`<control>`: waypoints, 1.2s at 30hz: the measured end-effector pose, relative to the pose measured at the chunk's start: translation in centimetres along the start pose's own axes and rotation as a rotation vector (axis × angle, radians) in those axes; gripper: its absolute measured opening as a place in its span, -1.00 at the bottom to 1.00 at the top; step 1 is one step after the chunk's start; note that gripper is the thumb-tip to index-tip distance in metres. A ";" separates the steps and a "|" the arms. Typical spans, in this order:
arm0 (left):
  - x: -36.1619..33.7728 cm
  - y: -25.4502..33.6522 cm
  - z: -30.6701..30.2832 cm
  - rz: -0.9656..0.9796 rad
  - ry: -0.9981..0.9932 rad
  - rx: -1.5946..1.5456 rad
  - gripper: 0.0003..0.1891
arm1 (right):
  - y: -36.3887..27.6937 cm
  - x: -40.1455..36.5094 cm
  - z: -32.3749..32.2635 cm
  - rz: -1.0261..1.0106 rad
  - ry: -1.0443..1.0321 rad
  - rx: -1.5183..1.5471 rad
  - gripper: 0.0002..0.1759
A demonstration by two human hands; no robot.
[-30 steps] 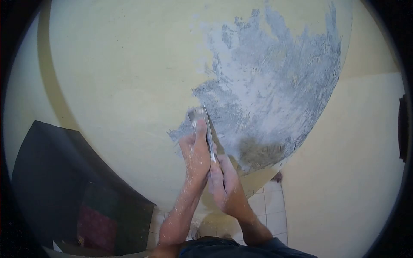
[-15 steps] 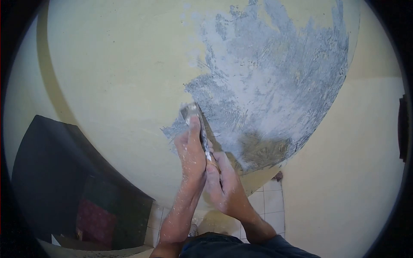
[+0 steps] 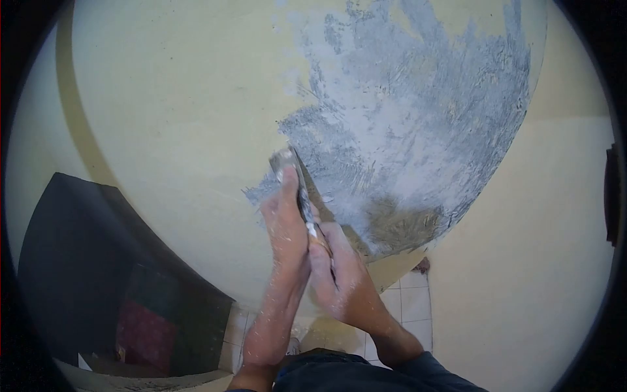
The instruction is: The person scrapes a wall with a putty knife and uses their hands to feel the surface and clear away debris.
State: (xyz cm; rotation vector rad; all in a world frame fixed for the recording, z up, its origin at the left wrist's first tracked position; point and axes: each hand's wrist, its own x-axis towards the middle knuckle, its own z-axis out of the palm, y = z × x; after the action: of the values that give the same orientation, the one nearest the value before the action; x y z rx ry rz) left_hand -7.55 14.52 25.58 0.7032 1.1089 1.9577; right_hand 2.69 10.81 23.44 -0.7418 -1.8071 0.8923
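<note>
A scraper [image 3: 283, 158] with a metal blade lies against the wall, its edge at the left border of a rough grey-white scraped patch [image 3: 411, 117]. My left hand [image 3: 285, 219], speckled with white dust, grips it close to the blade, with the thumb stretched along the metal. Behind it, my right hand [image 3: 341, 274] is closed around the handle, which shows only partly between the fingers. Pale yellow paint [image 3: 183, 117] covers the wall left of the patch.
A dark panel-like object [image 3: 72, 242] stands at the lower left, with a red patch [image 3: 145, 336] on it or beside it. White floor tiles [image 3: 413, 304] show below the wall. Another cream wall [image 3: 522, 261] meets this one on the right.
Both hands and the scraper have shifted slightly up and to the left along the wall. The grip on the tool is the same.
</note>
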 end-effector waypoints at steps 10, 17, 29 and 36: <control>-1.0 0.0 0.5 -0.086 0.039 0.017 -0.53 | 0.2 -0.3 -0.4 0.049 -0.017 0.011 -0.78; -0.4 -0.6 0.2 -0.061 0.018 -0.079 -0.55 | 0.1 -0.1 -0.3 0.018 -0.015 -0.046 -0.79; 0.5 -0.7 1.0 -0.011 0.037 -0.192 -0.54 | 0.1 0.8 -0.7 -0.018 -0.039 -0.116 -0.78; -0.3 -1.3 0.2 -0.066 0.020 -0.112 -0.54 | 0.6 0.3 -0.5 -0.041 -0.041 -0.116 -0.77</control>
State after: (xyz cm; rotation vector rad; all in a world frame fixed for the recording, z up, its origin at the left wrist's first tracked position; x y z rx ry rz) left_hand -6.80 14.81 24.54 0.5809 1.0129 1.9575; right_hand 3.14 11.49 23.25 -0.7614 -1.9166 0.7868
